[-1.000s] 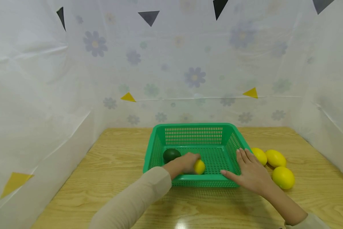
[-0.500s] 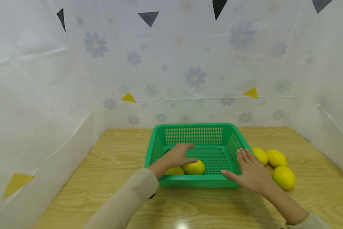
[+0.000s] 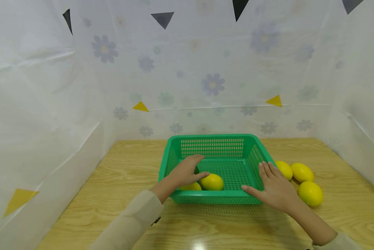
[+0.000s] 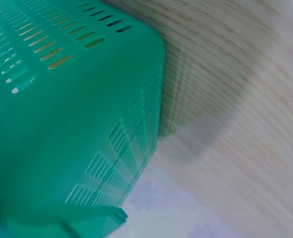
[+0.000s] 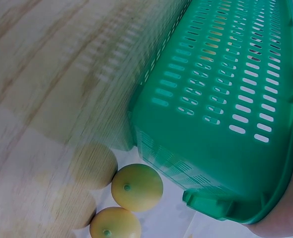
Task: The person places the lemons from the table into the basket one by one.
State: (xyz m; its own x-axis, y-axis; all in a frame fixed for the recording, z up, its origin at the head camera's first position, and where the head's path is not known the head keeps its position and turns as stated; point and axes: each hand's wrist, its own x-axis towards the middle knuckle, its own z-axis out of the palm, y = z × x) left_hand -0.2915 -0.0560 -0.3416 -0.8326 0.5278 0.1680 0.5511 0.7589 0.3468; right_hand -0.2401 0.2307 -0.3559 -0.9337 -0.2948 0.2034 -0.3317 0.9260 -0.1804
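Observation:
My left hand [image 3: 187, 171] hovers over the left part of a green plastic basket [image 3: 216, 198], fingers spread and thumb apart, holding nothing. Two lemons lie in the basket by its front wall: one [image 3: 213, 182] close to the thumb tip, the other [image 3: 191, 186] partly hidden under the hand. Behind the thumb a sliver of a dark green avocado-shaped fruit [image 3: 197, 169] shows. With fingers extended, my right hand [image 3: 275, 191] rests on the basket's right front corner. Both wrist views look at the outside of the basket [image 4: 62, 114].
Three lemons sit on the wooden table [image 3: 118, 215], right of the basket: one [image 3: 284, 170] by its wall, one [image 3: 301, 172] beside it, and one [image 3: 310, 193] nearer. White patterned sheets [image 3: 187, 69] enclose the table at the back and sides.
My left hand has let go of the right-hand lemon inside the basket and drawn back to the left, uncovering both lemons there. The right hand stays at the corner.

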